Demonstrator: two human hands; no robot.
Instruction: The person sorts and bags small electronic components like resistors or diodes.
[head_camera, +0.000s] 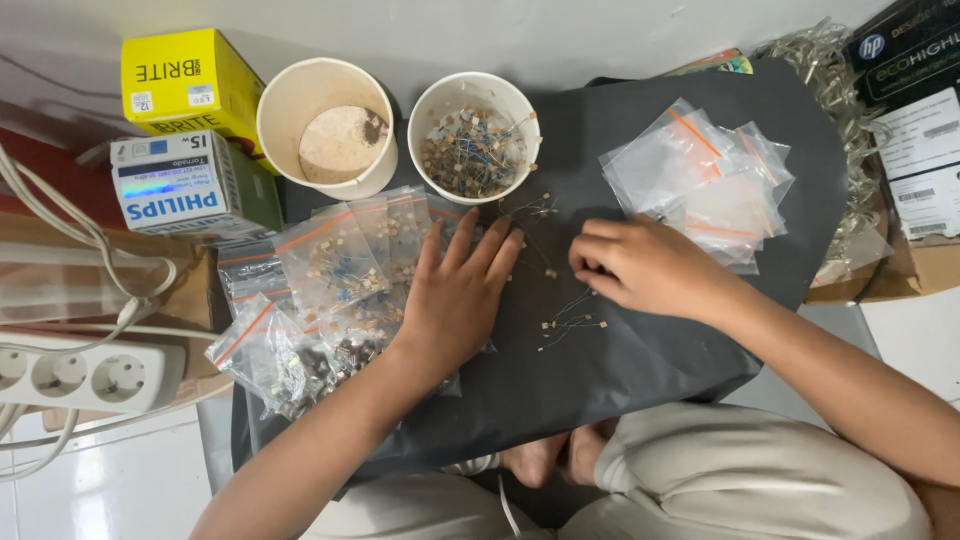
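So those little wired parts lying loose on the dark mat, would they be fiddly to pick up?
Probably. The loose components look tiny and light, so a nudge likely scatters them. Their thin wire leads seem bendy and may tangle. The right hand curls its fingertips close above them.

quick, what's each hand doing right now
Left hand: open, flat on the filled zip bags.
Right hand: fingers curled over the loose components; grip cannot be told.
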